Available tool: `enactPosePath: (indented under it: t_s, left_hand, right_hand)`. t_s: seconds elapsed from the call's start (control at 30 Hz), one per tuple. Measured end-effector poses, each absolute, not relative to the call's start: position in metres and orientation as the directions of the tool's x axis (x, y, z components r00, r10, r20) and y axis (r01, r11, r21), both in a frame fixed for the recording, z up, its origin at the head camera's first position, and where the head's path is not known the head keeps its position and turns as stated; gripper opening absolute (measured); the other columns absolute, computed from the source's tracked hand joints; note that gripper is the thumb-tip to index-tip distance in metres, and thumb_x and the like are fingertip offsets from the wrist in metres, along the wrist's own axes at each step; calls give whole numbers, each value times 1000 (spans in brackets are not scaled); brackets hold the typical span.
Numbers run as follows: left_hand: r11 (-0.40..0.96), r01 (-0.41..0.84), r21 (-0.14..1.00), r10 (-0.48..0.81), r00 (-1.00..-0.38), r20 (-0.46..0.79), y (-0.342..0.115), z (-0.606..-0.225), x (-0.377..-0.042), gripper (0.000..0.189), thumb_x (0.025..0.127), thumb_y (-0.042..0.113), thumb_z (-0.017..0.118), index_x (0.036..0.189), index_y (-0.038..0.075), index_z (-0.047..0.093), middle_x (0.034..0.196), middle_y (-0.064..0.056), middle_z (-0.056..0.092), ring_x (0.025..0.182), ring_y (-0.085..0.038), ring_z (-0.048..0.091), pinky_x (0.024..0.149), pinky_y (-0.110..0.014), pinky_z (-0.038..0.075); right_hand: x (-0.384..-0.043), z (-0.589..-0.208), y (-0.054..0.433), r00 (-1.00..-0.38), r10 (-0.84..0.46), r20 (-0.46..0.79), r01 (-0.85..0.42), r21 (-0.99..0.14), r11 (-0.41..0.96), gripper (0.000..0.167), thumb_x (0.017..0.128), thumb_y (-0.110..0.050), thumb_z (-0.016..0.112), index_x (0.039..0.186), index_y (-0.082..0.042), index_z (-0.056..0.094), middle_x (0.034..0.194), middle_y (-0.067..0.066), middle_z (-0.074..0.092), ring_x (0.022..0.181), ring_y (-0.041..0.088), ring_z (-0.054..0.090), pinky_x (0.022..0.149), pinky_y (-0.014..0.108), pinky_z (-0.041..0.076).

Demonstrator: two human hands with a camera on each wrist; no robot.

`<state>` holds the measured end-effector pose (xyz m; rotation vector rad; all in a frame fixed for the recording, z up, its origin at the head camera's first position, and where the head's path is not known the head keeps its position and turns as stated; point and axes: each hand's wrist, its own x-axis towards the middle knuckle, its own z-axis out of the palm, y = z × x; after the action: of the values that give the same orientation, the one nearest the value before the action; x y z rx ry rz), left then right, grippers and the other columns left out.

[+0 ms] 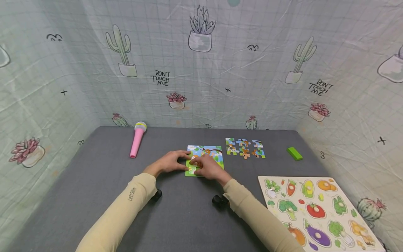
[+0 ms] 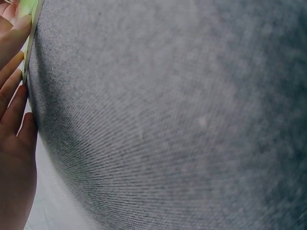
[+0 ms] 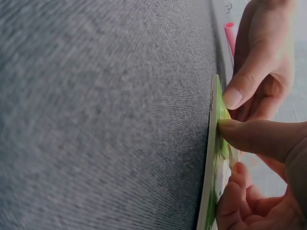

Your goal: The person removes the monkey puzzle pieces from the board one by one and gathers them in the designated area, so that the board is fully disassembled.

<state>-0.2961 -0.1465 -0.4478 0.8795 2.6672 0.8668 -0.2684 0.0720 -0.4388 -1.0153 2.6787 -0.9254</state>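
Observation:
A small jigsaw puzzle in a green-edged board (image 1: 188, 174) lies on the grey table, its picture partly covered by both hands. My left hand (image 1: 170, 161) rests at the board's left side; the thumb touches its front left corner area and the fairly straight fingers lie along the edge. Over the lower middle of the board, my right hand (image 1: 208, 168) pinches a green puzzle piece (image 3: 223, 149) between thumb and curled fingers. That piece sits slightly tilted against the board in the right wrist view, and the fingers hide much of it.
Several loose puzzle pieces (image 1: 244, 153) lie in rows right of the board. Farther right are a green block (image 1: 294, 153) and a wooden vegetable peg board (image 1: 302, 212). A pink toy microphone (image 1: 136, 140) lies at the back left. Patterned cloth (image 1: 201, 77) walls the table's back and sides.

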Motion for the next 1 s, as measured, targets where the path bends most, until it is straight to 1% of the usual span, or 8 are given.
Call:
enactPosePath:
  t_s: [0.1, 0.33, 0.4, 0.5, 0.6, 0.7, 0.9, 1.0]
  left_hand:
    - [649, 489, 583, 603, -798, -2, -146, -446, -296, 44, 87, 27, 76, 125, 8, 67, 148, -9, 47, 138, -31, 39, 112, -50, 32]
    - [642, 493, 587, 610, -792, -1, -147, -444, -296, 42, 86, 26, 76, 124, 9, 68, 147, -9, 48, 138, -31, 39, 112, -49, 33]
    - [642, 495, 586, 610, -792, 1, -147, -444, -296, 42, 86, 27, 76, 123, 9, 68, 147, -10, 48, 138, -31, 39, 112, -49, 33]
    - [645, 493, 585, 607, -795, 0, -147, -444, -296, 42, 86, 27, 77, 123, 10, 68, 147, -8, 48, 138, -30, 39, 112, -48, 33]
    - [646, 493, 582, 605, -796, 2, -146, -445, -297, 43, 85, 27, 77, 124, 10, 68, 147, -7, 48, 138, -29, 39, 112, -47, 33]
    - [645, 498, 579, 609, -793, 5, -146, -446, -298, 45, 85, 28, 77, 125, 8, 67, 147, -8, 48, 138, -30, 39, 113, -47, 33]
    - [648, 488, 585, 608, -794, -10, -146, -446, -299, 46, 86, 28, 76, 125, 6, 66, 148, -8, 47, 139, -30, 38, 113, -47, 32]
    - [654, 485, 580, 605, -796, -18, -146, -446, -299, 46, 86, 28, 76, 125, 7, 66, 148, -8, 47, 139, -30, 38, 113, -48, 31]
  right_hand:
    - [-268, -438, 72, -767, -633, 106, -564, -582, 585, 37, 82, -3, 76, 119, -2, 69, 98, 13, 65, 84, 24, 54, 70, 33, 46]
    - [-267, -436, 74, -803, -595, 44, -453, -693, 560, 38, 86, -1, 73, 123, -3, 67, 99, 11, 50, 86, 20, 46, 71, 31, 44]
    - [-267, -435, 75, -799, -599, 54, -457, -702, 546, 37, 86, 0, 72, 123, -2, 67, 100, 13, 54, 88, 23, 51, 72, 31, 46]
    - [-266, -433, 77, -797, -603, 27, -417, -747, 518, 38, 89, -1, 69, 126, -1, 65, 114, 15, 61, 104, 30, 59, 78, 32, 50]
    - [-264, -429, 80, -817, -576, -39, -304, -819, 487, 39, 92, -2, 66, 130, -3, 62, 133, 13, 58, 117, 33, 59, 88, 33, 53]
    - [-263, -425, 87, -840, -536, -82, -214, -859, 466, 38, 93, -3, 63, 132, -4, 61, 136, 13, 56, 119, 32, 57, 91, 36, 52]
    - [-265, -421, 109, -900, -421, -113, -92, -895, 437, 35, 93, -8, 65, 128, -7, 64, 135, 11, 55, 116, 30, 58, 83, 40, 53]
    - [-266, -420, 125, -918, -384, -103, -87, -890, 448, 34, 93, -9, 66, 127, -6, 64, 134, 11, 56, 115, 31, 58, 80, 42, 54]
